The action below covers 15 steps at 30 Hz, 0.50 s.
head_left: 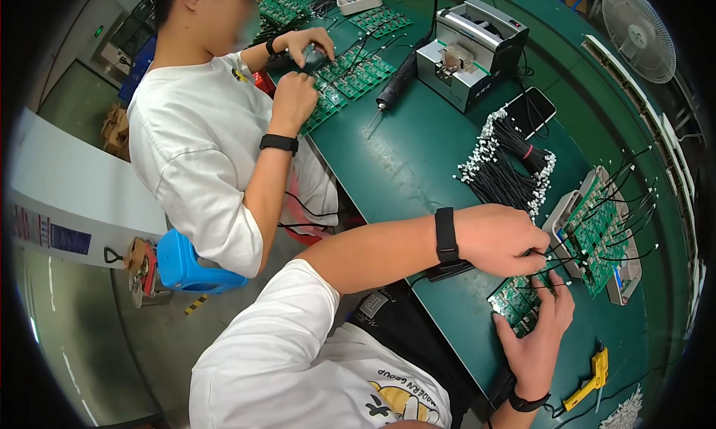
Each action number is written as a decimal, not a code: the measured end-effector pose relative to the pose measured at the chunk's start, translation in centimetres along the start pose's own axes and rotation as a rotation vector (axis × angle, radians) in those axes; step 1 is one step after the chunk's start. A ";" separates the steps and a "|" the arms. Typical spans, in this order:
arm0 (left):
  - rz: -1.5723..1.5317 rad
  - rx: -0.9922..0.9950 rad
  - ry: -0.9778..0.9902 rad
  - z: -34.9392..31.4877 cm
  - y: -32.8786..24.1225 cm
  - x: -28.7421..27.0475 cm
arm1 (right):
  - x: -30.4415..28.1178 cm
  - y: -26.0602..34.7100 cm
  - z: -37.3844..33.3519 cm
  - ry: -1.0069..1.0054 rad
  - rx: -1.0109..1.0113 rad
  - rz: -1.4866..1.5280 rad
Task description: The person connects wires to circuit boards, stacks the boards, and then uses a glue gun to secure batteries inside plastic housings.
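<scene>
A green circuit board panel lies on the table's near edge. My right hand grips it, with the thumb on one side and the fingers reaching across the other. Above the panel's far end, my left hand is closed in a pinch on a thin black cable, whose end is partly hidden by the fingers. Just beyond my hands, a stack of green boards with black cables standing out rests on a pale plastic tray. A bundle of black cables with white connectors lies left of the tray.
A yellow glue gun lies right of my hand, near white connectors. Farther up the green table are a phone, an electric screwdriver and a bench machine. At left, a co-worker handles other boards.
</scene>
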<state>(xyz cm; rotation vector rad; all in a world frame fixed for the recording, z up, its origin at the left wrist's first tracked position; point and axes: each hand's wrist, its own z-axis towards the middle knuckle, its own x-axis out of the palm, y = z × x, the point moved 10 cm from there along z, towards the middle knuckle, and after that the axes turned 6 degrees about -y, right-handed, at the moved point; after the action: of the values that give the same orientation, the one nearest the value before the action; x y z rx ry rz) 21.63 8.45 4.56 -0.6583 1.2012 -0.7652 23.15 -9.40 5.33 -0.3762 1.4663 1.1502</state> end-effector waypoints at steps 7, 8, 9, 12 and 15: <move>0.064 0.127 -0.064 0.4 -1.3 -0.8 | -0.8 -0.1 0.0 -0.064 -0.030 0.019; 0.059 0.136 -0.077 -0.2 -1.4 -1.4 | -0.4 0.2 0.7 -0.076 -0.059 0.050; 0.053 0.150 -0.087 -0.6 -1.5 -2.1 | -0.1 0.4 1.3 -0.086 -0.067 0.077; -0.014 0.168 0.001 0.1 -2.4 -2.0 | -0.5 -0.4 1.6 -0.131 -0.016 0.063; -0.058 0.099 0.083 0.7 -2.8 -1.3 | -1.8 -0.9 1.5 -0.206 -0.012 0.112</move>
<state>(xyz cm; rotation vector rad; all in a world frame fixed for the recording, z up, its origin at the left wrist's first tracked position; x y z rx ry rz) 21.60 7.92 7.67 -0.5866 1.2161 -0.9023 25.14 -9.25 6.78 -0.1796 1.3135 1.2491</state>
